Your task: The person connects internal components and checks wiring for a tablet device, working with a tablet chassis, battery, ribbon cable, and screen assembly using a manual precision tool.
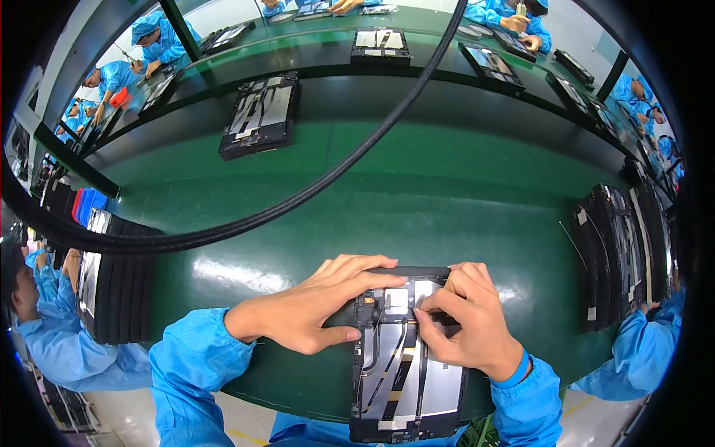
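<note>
An opened tablet (439,380) lies in front of me at the near edge of the green table, its silver battery area, dark ribbon cables and black frame exposed. My left hand (305,305) rests at its upper left corner. The fingers stretch flat across the top edge, and the thumb touches the left side. On the upper right part of the tablet is my right hand (473,320), its fingers curled and its thumb and index finger pinched close together over the inner parts. Whatever lies between those fingertips is too small or hidden to make out.
A thick black cable (328,179) arcs across the view above the green table (417,201). Another opened tablet (261,115) lies at the back left. Stacked devices stand at left (123,287) and right (614,253). People in blue work clothes sit around the line.
</note>
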`<control>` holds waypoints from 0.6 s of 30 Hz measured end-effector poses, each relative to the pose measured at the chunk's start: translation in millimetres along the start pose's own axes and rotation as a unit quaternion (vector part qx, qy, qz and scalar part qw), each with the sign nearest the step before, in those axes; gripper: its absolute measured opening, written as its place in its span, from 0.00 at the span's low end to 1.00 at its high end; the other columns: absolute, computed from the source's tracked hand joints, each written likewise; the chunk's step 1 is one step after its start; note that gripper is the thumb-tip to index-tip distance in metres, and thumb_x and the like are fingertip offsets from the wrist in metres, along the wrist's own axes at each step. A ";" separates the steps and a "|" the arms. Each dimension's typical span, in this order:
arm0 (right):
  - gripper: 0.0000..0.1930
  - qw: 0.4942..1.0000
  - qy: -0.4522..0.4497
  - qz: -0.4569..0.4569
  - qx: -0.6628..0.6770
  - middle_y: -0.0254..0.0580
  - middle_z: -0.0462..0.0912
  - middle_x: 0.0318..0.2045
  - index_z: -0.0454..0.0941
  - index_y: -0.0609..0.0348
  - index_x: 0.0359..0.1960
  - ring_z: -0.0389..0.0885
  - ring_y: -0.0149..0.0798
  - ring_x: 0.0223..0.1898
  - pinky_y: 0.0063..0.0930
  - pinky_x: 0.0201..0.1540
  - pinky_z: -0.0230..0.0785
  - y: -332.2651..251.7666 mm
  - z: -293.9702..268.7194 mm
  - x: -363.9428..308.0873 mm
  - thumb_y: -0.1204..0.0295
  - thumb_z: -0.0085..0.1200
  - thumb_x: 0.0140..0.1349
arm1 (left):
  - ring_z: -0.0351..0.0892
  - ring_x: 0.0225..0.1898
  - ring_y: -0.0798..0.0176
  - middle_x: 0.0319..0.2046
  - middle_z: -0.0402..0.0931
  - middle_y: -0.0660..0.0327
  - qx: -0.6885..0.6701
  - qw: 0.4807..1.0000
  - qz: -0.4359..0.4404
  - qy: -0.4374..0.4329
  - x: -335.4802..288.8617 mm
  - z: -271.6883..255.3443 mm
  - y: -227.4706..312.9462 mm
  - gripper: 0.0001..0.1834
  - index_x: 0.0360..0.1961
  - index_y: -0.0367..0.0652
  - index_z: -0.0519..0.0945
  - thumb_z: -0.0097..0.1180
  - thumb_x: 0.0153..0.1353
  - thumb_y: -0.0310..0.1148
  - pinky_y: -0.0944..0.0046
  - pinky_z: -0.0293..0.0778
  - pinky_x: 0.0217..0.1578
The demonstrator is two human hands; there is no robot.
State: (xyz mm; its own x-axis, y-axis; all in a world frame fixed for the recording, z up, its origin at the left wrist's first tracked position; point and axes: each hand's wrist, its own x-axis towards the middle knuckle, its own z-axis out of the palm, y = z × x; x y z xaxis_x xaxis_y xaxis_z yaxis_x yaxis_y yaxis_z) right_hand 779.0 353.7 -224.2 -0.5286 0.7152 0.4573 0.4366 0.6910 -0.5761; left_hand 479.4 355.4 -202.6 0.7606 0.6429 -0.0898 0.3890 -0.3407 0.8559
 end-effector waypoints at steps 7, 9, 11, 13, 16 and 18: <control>0.08 1.000 0.012 -0.006 0.025 0.35 0.68 0.27 0.83 0.54 0.26 0.70 0.44 0.33 0.43 0.48 0.67 -1.8 0.8 0.6 0.76 0.73 0.51 | 0.49 0.85 0.35 0.86 0.51 0.46 -0.016 1.000 -0.017 0.012 1.2 2.5 7.0 0.56 0.87 0.54 0.61 0.68 0.56 0.20 0.36 0.49 0.81; 0.08 1.000 0.009 -0.005 0.029 0.35 0.68 0.27 0.83 0.54 0.26 0.70 0.43 0.34 0.43 0.47 0.67 -3.1 -0.5 1.0 0.76 0.73 0.50 | 0.49 0.84 0.35 0.85 0.51 0.46 -0.010 1.000 -0.024 0.017 1.2 6.0 11.9 0.57 0.88 0.54 0.61 0.66 0.55 0.19 0.37 0.49 0.80; 0.08 0.999 0.001 -0.001 0.038 0.34 0.67 0.27 0.83 0.53 0.25 0.69 0.43 0.34 0.42 0.48 0.66 -5.2 -1.2 0.8 0.76 0.71 0.48 | 0.50 0.84 0.35 0.85 0.52 0.46 -0.005 0.999 -0.031 0.021 2.4 7.9 12.5 0.57 0.88 0.54 0.61 0.64 0.54 0.18 0.37 0.50 0.80; 0.08 0.999 -0.015 0.006 0.044 0.34 0.67 0.27 0.82 0.53 0.25 0.69 0.43 0.34 0.42 0.48 0.65 -5.6 -4.0 1.9 0.76 0.70 0.47 | 0.52 0.82 0.36 0.85 0.52 0.46 -0.025 0.999 -0.035 0.027 2.9 8.5 12.3 0.57 0.87 0.54 0.62 0.64 0.54 0.19 0.37 0.51 0.79; 0.08 0.997 -0.041 0.028 0.060 0.34 0.67 0.27 0.81 0.53 0.24 0.68 0.43 0.35 0.41 0.49 0.62 -4.1 -6.0 2.5 0.76 0.69 0.45 | 0.53 0.81 0.36 0.84 0.53 0.45 -0.007 0.999 -0.009 0.042 1.7 12.6 8.3 0.56 0.87 0.53 0.62 0.63 0.54 0.19 0.38 0.52 0.78; 0.08 0.995 -0.051 0.042 0.070 0.34 0.67 0.26 0.79 0.53 0.24 0.67 0.42 0.34 0.40 0.50 0.61 -1.7 -7.9 2.0 0.76 0.68 0.45 | 0.54 0.81 0.36 0.84 0.54 0.45 -0.007 0.999 0.000 0.051 2.5 14.3 6.4 0.56 0.87 0.52 0.62 0.63 0.54 0.19 0.39 0.51 0.78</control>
State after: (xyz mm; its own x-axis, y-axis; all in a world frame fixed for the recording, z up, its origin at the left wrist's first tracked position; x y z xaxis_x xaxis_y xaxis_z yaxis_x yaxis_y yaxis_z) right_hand 782.9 354.7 -216.9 -0.5691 0.7505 0.3360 0.3804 0.6025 -0.7016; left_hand 491.2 345.0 -204.6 0.7041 0.7091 -0.0376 0.3811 -0.3326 0.8626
